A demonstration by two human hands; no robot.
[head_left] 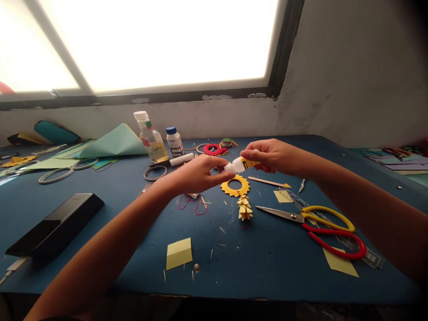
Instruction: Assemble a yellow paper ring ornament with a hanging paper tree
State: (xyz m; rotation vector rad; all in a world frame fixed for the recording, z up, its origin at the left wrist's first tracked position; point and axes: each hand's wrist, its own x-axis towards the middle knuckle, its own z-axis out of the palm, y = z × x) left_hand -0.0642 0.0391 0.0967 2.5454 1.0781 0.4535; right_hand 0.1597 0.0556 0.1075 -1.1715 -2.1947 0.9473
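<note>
Between my two hands, above the middle of the table, is a small white and yellow glue bottle (239, 165). My right hand (267, 155) is wrapped round its yellow-labelled body. The fingers of my left hand (203, 173) close on the white cap end. Just below lies a yellow folded-paper ring (225, 189) with a toothed edge. Nearer to me stands a pale yellow spiky folded-paper piece (245, 208), touching or very close to the ring. A red thread (190, 205) curls on the table under my left hand.
Scissors (297, 217) with yellow and red handles lie on the right over a clear ruler (372, 258). A creased yellow paper (179, 253) is at the front. A black power bank (55, 225) sits left. Behind stand an oil-coloured bottle (154, 142) and a blue-capped bottle (174, 142).
</note>
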